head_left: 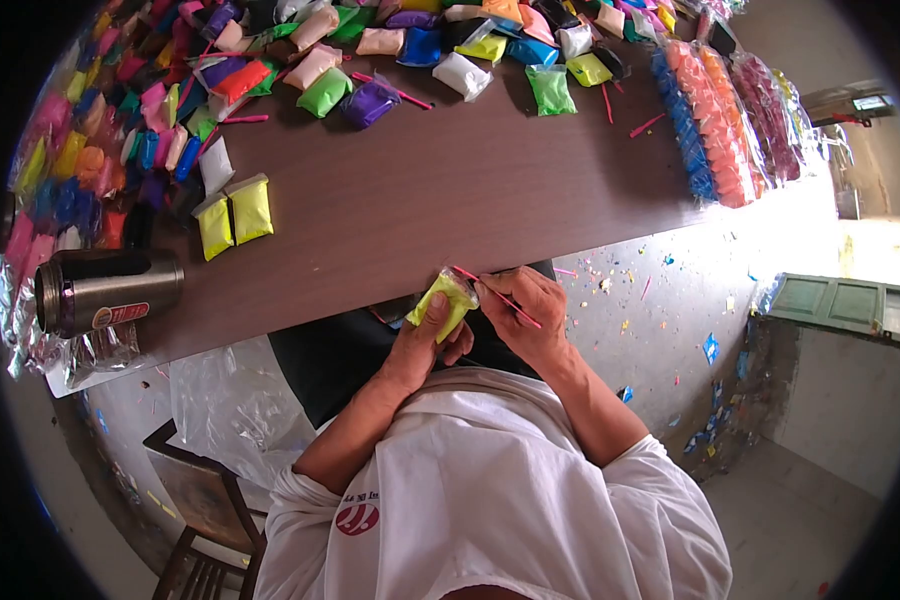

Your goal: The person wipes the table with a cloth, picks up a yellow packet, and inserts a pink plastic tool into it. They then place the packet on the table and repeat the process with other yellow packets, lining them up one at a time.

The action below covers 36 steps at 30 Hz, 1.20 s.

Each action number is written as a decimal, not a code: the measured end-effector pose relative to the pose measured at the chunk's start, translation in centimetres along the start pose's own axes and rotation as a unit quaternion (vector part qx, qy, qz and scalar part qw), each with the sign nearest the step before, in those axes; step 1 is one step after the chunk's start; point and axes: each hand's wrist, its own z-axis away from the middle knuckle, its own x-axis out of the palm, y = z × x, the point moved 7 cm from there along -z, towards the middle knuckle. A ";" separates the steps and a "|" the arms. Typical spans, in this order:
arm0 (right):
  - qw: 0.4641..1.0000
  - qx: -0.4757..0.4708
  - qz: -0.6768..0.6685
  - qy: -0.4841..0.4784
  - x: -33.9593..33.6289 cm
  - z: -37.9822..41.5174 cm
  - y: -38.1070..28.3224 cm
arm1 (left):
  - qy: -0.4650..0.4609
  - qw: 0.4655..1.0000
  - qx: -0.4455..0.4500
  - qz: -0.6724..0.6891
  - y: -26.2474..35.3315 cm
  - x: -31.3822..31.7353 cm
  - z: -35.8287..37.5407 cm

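Observation:
Over my lap, just off the table's front edge, my left hand (432,330) grips a small yellow packet (454,294) in clear wrap, thumb pressed on its front. A thin pink stick (510,306) is pinched in the fingers of my right hand (526,308), its upper end right at the packet's top edge. Two similar yellow packets (251,208) lie side by side on the table to the left. Beside them is a white packet (216,166).
Many coloured packets (324,92) are heaped along the table's back and left, pink sticks among them. A metal cup (110,290) lies at the left edge. Wrapped strips of packets (705,120) lie at the right end. A wooden chair (205,490) stands lower left; scraps litter the floor (620,300).

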 end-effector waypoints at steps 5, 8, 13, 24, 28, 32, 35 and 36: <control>1.000 0.002 -0.017 -0.007 0.2 0.3 -0.3 | -0.015 1.000 -0.005 0.007 -0.2 -0.1 0.1; 1.000 -0.004 -0.011 -0.001 0.1 0.1 -0.3 | -0.001 1.000 -0.014 -0.002 -0.2 0.0 0.1; 1.000 0.007 -0.029 -0.002 -0.1 0.2 -0.2 | 0.003 1.000 -0.011 -0.009 -0.3 -0.1 0.0; 0.998 0.036 -0.039 -0.021 0.3 0.4 0.3 | -0.001 1.000 0.000 0.000 -0.4 0.0 -0.1; 1.000 -0.007 -0.006 0.010 0.3 0.1 -0.2 | -0.010 1.000 0.008 0.014 -0.1 0.2 -0.1; 1.000 0.002 0.007 0.031 -0.3 0.2 -0.2 | -0.002 1.000 0.002 0.002 0.2 0.3 -0.1; 1.000 0.011 -0.012 0.013 -0.5 0.4 -0.3 | -0.007 1.000 0.003 -0.012 -0.1 0.0 -0.1; 1.000 0.008 -0.020 0.014 -0.4 0.5 -0.2 | -0.007 1.000 0.002 -0.014 -0.3 0.0 -0.1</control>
